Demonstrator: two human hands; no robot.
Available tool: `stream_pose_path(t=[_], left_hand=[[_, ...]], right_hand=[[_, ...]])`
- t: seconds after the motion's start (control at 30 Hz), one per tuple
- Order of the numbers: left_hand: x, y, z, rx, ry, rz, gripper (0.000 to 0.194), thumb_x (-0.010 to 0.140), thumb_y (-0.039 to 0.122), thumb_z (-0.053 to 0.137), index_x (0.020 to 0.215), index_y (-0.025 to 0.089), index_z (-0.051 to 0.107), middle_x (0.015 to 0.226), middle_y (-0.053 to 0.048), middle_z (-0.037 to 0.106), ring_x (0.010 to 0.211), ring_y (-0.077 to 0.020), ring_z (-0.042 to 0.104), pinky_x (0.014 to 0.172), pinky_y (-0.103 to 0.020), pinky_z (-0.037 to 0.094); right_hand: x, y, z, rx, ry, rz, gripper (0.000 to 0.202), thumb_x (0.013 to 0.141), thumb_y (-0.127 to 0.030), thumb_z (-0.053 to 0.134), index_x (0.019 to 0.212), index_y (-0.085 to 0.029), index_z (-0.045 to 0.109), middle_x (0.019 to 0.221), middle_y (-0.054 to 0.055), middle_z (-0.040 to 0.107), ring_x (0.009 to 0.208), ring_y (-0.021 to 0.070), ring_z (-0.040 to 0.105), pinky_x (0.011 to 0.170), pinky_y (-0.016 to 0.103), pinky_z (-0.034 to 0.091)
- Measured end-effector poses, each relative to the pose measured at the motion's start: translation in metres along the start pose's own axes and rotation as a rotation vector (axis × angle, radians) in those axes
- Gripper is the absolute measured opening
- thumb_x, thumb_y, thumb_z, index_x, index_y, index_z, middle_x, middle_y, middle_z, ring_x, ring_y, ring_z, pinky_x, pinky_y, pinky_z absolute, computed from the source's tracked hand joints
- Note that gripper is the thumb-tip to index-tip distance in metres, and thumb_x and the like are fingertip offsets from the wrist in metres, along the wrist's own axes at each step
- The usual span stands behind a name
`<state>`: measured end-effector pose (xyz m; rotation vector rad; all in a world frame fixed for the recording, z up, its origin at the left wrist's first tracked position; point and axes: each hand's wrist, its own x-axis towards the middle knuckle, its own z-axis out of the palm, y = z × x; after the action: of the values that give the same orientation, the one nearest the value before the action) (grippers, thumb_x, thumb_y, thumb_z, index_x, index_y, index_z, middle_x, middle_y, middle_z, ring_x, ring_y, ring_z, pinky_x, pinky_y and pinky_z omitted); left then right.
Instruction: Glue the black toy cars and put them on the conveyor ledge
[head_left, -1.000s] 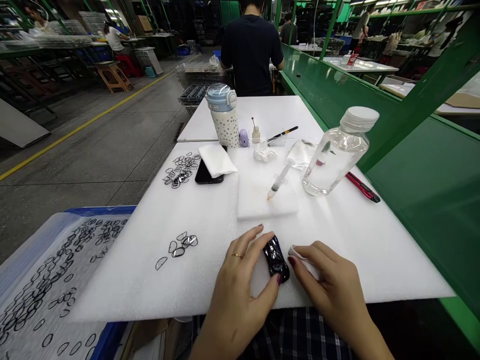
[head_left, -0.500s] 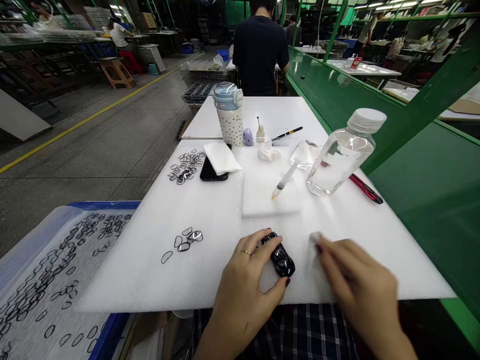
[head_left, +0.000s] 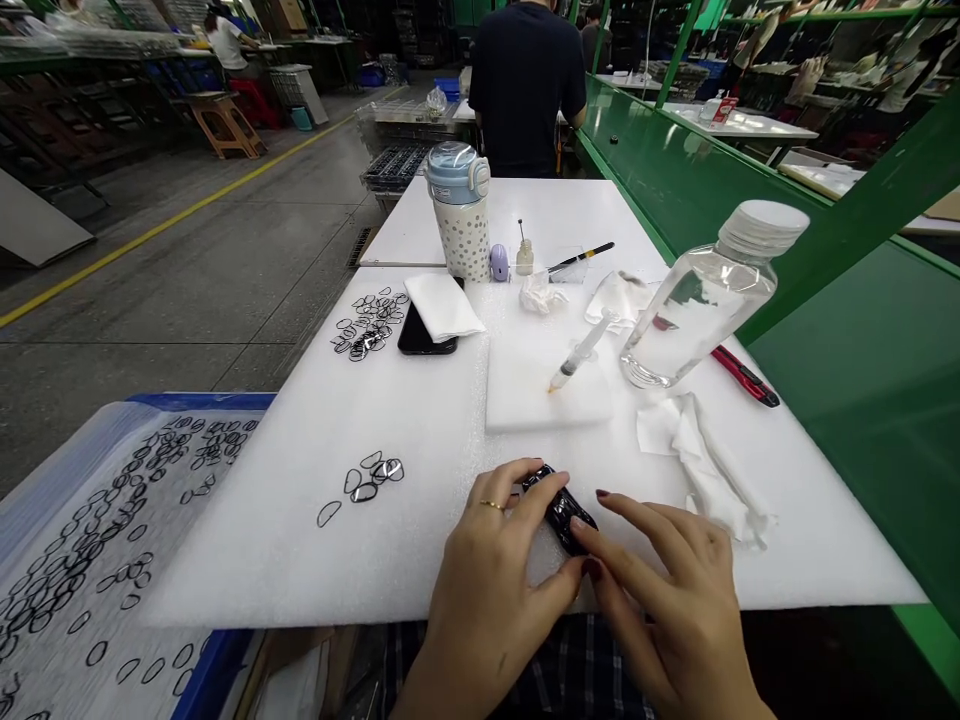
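A small glossy black toy car point(head_left: 561, 512) lies aslant on the white foam sheet near its front edge. My left hand point(head_left: 495, 570) grips it, fingers over the far end and thumb by the near end. At that near end my right hand point(head_left: 667, 590) also has hold, with its index fingertip on top and the thumb low beside my left thumb. Its other fingers are lifted off. Parts of the car are hidden under fingers. Just right of my right hand lies a crumpled white tissue point(head_left: 709, 465).
Beyond the car, a syringe point(head_left: 577, 355) rests on a foam block point(head_left: 525, 400). A clear bottle point(head_left: 690, 310) and red cutter point(head_left: 744, 375) stand right. Black rings point(head_left: 364, 485), a phone point(head_left: 424, 335) and a tumbler point(head_left: 459, 220) are left and behind. A person point(head_left: 527, 85) sits ahead.
My right hand has moved left onto the car's near end, away from a blurred pale thing at its fingertips. The white tissue now shows on the right. My left hand keeps its grip.
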<state>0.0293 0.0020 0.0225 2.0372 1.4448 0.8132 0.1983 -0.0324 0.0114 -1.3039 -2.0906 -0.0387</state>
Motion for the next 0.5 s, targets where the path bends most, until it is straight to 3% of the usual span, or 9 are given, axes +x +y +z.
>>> stream_pose_path(t=[0.2,0.33,0.43,0.5], left_hand=[[0.001,-0.001,0.001,0.012,-0.005,0.000,0.055,0.070,0.012,0.066,0.122,0.025,0.058,0.123,-0.007,0.054,0.112,-0.0249,0.053,0.095,-0.047,0.053],[0.000,-0.005,-0.002,-0.009,-0.025,0.027,0.063,0.072,0.018,0.072,0.130,0.030,0.051,0.130,-0.006,0.050,0.119,-0.0253,0.050,0.099,-0.046,0.050],[-0.005,-0.013,-0.012,-0.191,-0.061,0.029,0.095,0.060,0.047,0.085,0.141,0.038,0.036,0.143,-0.004,0.037,0.131,-0.0281,0.039,0.109,-0.045,0.041],[-0.009,-0.019,-0.018,-0.407,-0.011,-0.014,0.095,0.059,0.069,0.073,0.141,0.039,0.036,0.145,-0.003,0.035,0.134,-0.0274,0.037,0.112,-0.041,0.038]], right_hand=[[0.006,-0.006,0.000,0.024,0.006,0.070,0.026,0.091,-0.012,0.047,0.110,-0.017,0.063,0.122,0.011,0.058,0.104,0.0281,0.050,0.082,0.045,0.035],[0.014,-0.005,-0.005,0.074,-0.064,0.104,0.024,0.092,-0.016,0.046,0.111,-0.022,0.061,0.109,0.004,0.064,0.093,0.0209,0.054,0.082,0.040,0.035],[0.021,-0.007,0.005,0.100,-0.043,0.146,0.034,0.091,-0.023,0.053,0.125,-0.018,0.051,0.104,0.005,0.064,0.089,0.0195,0.055,0.078,0.035,0.041],[0.026,-0.012,0.016,0.089,-0.025,0.165,0.046,0.089,-0.026,0.057,0.132,-0.015,0.045,0.105,0.008,0.064,0.089,0.0216,0.055,0.075,0.036,0.045]])
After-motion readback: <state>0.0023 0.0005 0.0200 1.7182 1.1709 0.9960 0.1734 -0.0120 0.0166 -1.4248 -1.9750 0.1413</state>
